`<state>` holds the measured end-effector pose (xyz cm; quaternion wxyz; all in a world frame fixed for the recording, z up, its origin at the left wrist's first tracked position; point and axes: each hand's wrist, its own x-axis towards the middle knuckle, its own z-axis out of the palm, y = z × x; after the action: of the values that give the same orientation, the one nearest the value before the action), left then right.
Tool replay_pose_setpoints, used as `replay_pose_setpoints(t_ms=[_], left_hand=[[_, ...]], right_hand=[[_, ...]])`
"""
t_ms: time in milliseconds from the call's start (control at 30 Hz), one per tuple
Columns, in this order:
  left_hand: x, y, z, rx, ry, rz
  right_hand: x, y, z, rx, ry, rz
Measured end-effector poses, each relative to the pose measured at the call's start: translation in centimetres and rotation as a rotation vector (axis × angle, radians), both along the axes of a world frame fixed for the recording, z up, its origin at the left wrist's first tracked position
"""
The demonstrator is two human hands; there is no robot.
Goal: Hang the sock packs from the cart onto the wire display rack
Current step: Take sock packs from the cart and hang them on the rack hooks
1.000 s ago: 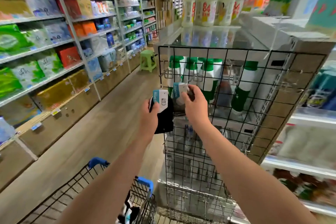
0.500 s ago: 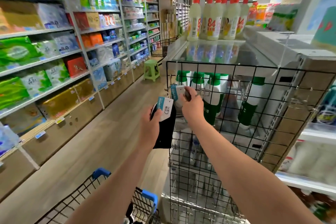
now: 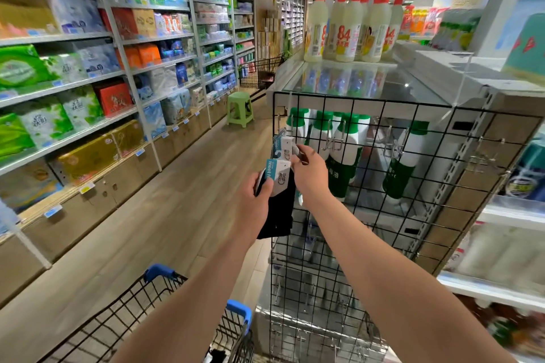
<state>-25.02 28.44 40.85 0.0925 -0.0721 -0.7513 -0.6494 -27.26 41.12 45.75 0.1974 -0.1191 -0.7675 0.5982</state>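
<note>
- The left hand point(image 3: 256, 196) grips a black sock pack point(image 3: 278, 209) by its white-and-teal card, thumb across the card's front, and holds it in the air just left of the rack's edge.
- The right hand point(image 3: 311, 169) pinches the card of a second sock pack point(image 3: 283, 148) between thumb and fingertips, right at the upper left corner of the wire display rack point(image 3: 354, 99). Whether that card is already on a hook I cannot tell.
- The second pack sits directly above the black one, and their cards nearly touch.
- Chrome hooks point(image 3: 391, 144) stick out of the black grid farther right and carry nothing.
- Behind the grid stand white bottles with green caps point(image 3: 345, 153).
- A glossy shelf top point(image 3: 383, 79) above the rack carries a row of white bottles with red caps point(image 3: 345, 29) marked 84.
- The cart point(image 3: 141, 303), black wire with blue corner grips, is at the bottom below the forearms. Something dark point(image 3: 218, 356) lies in it, too cut off to identify.
- The aisle has a wood-plank floor point(image 3: 177, 200), with a green plastic stool point(image 3: 239, 109) standing farther down it.
- Long store shelves point(image 3: 88, 79) on the left are filled with tissue and paper packs.
- Another dark wire cart point(image 3: 259, 71) is parked far down the aisle.
</note>
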Motion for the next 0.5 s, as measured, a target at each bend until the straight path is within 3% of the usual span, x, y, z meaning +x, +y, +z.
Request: replay_pose_setpoints(t_ms=[267, 367, 500], left_hand=[[0.0, 0.4, 0.2, 0.065, -0.027, -0.024], [-0.2, 0.9, 0.6, 0.088, -0.030, -0.076], [-0.4, 1.6, 1.4, 0.094, -0.029, -0.099]], right_hand=[[4.1, -0.4, -1.6, -0.079, 0.084, 0.028], [5.2, -0.5, -1.5, 0.003, 0.053, 0.103], [5.0, -0.2, -1.0, 0.051, 0.097, -0.001]])
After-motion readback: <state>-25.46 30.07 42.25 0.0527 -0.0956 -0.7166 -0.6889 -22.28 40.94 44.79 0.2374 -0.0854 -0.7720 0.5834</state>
